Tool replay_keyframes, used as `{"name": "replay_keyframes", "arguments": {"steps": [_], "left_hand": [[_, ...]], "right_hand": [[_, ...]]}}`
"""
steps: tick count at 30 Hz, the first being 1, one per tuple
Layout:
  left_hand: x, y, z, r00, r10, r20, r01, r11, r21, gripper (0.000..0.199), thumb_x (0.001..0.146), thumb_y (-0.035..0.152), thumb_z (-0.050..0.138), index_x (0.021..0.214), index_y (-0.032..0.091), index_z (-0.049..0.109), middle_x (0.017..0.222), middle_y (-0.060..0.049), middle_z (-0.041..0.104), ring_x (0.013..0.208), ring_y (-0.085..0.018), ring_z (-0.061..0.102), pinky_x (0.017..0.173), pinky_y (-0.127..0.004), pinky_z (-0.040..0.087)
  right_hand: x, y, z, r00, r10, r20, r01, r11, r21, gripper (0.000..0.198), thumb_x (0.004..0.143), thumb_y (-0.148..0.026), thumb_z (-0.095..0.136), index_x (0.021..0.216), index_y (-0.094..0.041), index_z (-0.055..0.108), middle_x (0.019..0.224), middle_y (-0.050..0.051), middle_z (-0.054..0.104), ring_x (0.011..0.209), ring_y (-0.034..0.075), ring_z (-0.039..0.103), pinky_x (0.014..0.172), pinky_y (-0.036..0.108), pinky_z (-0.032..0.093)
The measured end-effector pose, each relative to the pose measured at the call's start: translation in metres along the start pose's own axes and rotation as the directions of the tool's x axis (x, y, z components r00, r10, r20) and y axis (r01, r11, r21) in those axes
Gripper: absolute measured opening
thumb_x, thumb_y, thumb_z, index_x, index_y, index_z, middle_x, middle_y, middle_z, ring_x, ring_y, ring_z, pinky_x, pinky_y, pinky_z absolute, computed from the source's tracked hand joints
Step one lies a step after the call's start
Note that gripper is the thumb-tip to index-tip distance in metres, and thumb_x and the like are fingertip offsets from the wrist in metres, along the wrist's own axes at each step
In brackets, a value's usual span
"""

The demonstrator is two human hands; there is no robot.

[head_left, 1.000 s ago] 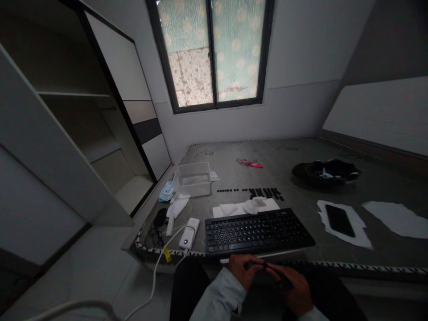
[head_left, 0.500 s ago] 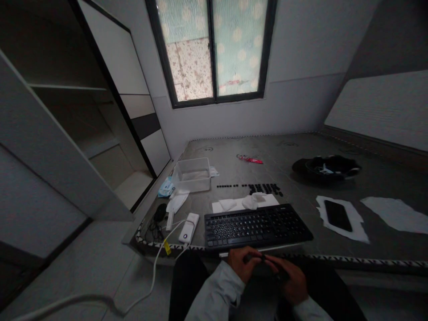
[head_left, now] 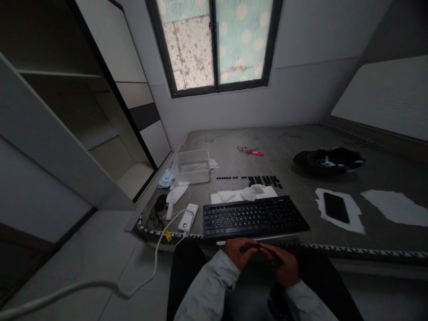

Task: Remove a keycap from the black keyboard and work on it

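Note:
My left hand (head_left: 238, 252) and my right hand (head_left: 282, 263) meet fingertip to fingertip at the bed's front edge, both closed. Pinched between them is a small dark piece (head_left: 258, 246), too dim to name for certain. Just beyond the hands lies a black keyboard (head_left: 250, 218), with pale round marks showing across its key area. Behind it, small black keycaps (head_left: 264, 180) are laid out in rows on the grey mattress (head_left: 227, 142). White paper with crumpled tissue (head_left: 248, 193) sits between keyboard and keycaps.
At left stand a clear plastic box (head_left: 192, 171), a blue packet (head_left: 166, 178) and a white power bank (head_left: 188, 217) with a cable. A red item (head_left: 251, 152) lies farther back. To the right are a black cap (head_left: 329, 161), a phone (head_left: 336, 207) on paper and another white sheet (head_left: 396, 206).
The whole view has tilted slightly downward, so the scene sits higher. Both hands stay together at the bed's edge, fingertips still pinching the small dark piece.

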State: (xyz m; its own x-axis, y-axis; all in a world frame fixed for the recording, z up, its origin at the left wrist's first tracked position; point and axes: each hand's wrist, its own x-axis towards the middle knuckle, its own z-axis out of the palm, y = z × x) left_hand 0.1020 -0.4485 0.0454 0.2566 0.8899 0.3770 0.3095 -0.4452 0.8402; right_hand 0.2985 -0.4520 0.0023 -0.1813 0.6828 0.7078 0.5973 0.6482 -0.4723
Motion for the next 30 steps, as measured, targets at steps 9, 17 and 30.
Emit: {"name": "replay_keyframes", "arguments": {"steps": [9, 17, 30], "left_hand": [[0.006, -0.004, 0.005, 0.999, 0.047, -0.011, -0.047, 0.998, 0.040, 0.033, 0.085, 0.047, 0.063, 0.090, 0.018, 0.076, 0.084, -0.007, 0.076, 0.077, -0.016, 0.071, 0.070, -0.024, 0.056], [0.010, -0.010, 0.012, 0.997, 0.081, -0.008, -0.081, 0.995, 0.064, 0.035, 0.087, 0.049, 0.059, 0.091, 0.019, 0.076, 0.083, -0.007, 0.075, 0.077, -0.016, 0.070, 0.072, -0.026, 0.056], [0.012, -0.003, 0.013, 0.997, 0.075, -0.036, -0.074, 0.997, 0.038, 0.031, 0.086, 0.046, 0.062, 0.090, 0.019, 0.076, 0.083, -0.005, 0.076, 0.074, -0.015, 0.070, 0.069, -0.023, 0.055]], "right_hand": [[0.003, 0.000, -0.005, 1.000, -0.008, -0.018, 0.009, 0.999, 0.038, 0.013, 0.089, -0.029, 0.062, 0.097, -0.024, 0.072, 0.086, 0.001, 0.077, 0.072, 0.016, 0.074, 0.069, 0.023, 0.060], [0.008, 0.000, -0.010, 0.999, -0.015, -0.028, 0.017, 0.998, 0.060, 0.015, 0.089, -0.030, 0.061, 0.095, -0.025, 0.074, 0.083, 0.001, 0.078, 0.069, 0.016, 0.074, 0.066, 0.024, 0.061], [0.012, -0.002, -0.015, 0.999, -0.027, -0.037, 0.029, 0.998, 0.061, 0.016, 0.090, -0.028, 0.060, 0.097, -0.024, 0.073, 0.084, 0.001, 0.078, 0.070, 0.016, 0.074, 0.066, 0.023, 0.060]]}}
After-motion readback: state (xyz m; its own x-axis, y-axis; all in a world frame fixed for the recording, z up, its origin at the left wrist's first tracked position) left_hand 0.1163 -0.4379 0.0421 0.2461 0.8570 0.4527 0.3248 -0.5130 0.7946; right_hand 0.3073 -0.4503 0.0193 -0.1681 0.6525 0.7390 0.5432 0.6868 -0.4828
